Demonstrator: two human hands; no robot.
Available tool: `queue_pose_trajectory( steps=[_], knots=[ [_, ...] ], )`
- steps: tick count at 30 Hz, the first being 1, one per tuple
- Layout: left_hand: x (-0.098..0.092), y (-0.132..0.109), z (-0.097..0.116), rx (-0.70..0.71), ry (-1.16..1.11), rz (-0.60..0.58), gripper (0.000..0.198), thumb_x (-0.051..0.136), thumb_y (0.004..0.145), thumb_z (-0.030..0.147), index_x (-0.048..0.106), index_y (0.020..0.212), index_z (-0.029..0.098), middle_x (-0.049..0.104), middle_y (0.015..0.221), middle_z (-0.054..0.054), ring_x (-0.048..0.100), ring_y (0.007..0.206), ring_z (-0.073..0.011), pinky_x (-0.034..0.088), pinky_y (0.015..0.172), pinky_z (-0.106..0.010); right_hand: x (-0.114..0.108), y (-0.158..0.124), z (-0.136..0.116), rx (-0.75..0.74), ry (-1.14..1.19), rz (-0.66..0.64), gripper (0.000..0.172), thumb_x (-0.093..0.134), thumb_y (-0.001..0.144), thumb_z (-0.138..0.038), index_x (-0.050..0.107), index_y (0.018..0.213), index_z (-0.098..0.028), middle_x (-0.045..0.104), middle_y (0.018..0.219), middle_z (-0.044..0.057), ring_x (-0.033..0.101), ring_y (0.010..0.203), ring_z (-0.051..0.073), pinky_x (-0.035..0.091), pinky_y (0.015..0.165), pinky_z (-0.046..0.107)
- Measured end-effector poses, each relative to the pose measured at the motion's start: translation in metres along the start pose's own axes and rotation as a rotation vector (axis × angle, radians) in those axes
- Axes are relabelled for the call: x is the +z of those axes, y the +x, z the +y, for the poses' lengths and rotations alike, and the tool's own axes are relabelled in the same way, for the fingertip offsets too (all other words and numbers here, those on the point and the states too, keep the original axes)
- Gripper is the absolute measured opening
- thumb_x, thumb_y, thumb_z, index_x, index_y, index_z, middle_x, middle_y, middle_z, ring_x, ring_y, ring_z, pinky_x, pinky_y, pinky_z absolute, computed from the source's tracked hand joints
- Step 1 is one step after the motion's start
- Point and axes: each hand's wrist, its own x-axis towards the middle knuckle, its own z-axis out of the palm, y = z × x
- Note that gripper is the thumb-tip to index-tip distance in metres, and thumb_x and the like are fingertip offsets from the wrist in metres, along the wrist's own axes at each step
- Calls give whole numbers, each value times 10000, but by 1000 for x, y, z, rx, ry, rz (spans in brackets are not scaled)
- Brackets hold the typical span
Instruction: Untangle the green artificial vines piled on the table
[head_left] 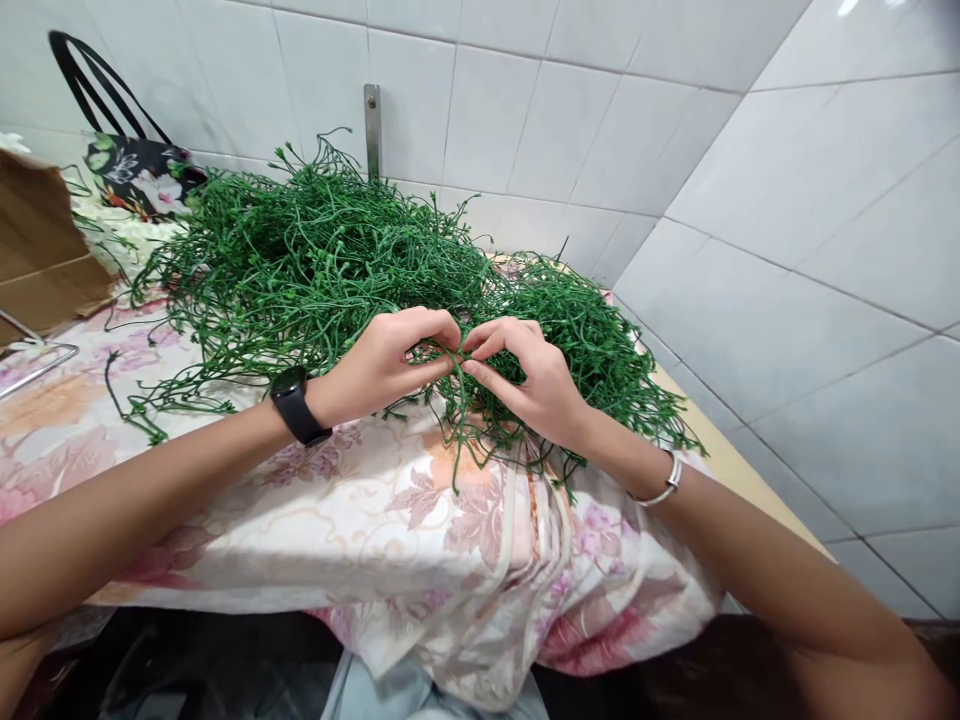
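A large tangled heap of thin green artificial flower stems (pixel 322 250) lies across a floral cloth (pixel 337 510). In front of it my left hand (pixel 397 360), below a black watch, is pinched on a green stem. My right hand (pixel 525 375) pinches the same small spot from the other side, its fingertips almost touching those of the left. From between the fingers a green stem (pixel 459 440) hangs down over the cloth. A second, smaller mound of green stems (pixel 577 320) sits behind my right hand. The exact grip point is partly covered by my fingertips.
A black floral bag (pixel 142 175) with dark handles stands at the back left beside white petals (pixel 127 235). Brown cardboard (pixel 45 240) and a bent metal rod (pixel 41 370) are at the left edge. White tiled walls (pixel 787 280) close off the back and right.
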Motion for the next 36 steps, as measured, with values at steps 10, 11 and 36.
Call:
queue_pose_trajectory(
  steps=[10, 11, 36],
  knots=[
    [5, -2, -1, 86, 51, 33, 101, 505, 795, 169, 595, 833, 142, 616, 820, -51, 548, 782, -122, 426, 691, -229, 1, -1, -2, -47, -177, 17, 238, 499, 808, -311, 480, 1012, -190, 543, 1096, 76, 456, 1065, 189, 319, 876, 346],
    [5, -2, -1, 92, 63, 37, 103, 505, 794, 162, 595, 840, 143, 616, 821, -51, 548, 784, -123, 429, 694, -230, 2, -1, 0, -46, -188, -2, 207, 494, 813, -315, 492, 979, -190, 570, 1040, 62, 477, 1024, 182, 317, 865, 343],
    [19, -1, 4, 321, 756, -11, 245, 346, 851, 189, 494, 658, 159, 524, 618, -33, 435, 596, -145, 347, 565, -270, 3, 2, -5, -244, -570, -126, 269, 333, 846, -172, 467, 613, -176, 479, 588, 16, 378, 628, 136, 324, 737, 319]
  ],
)
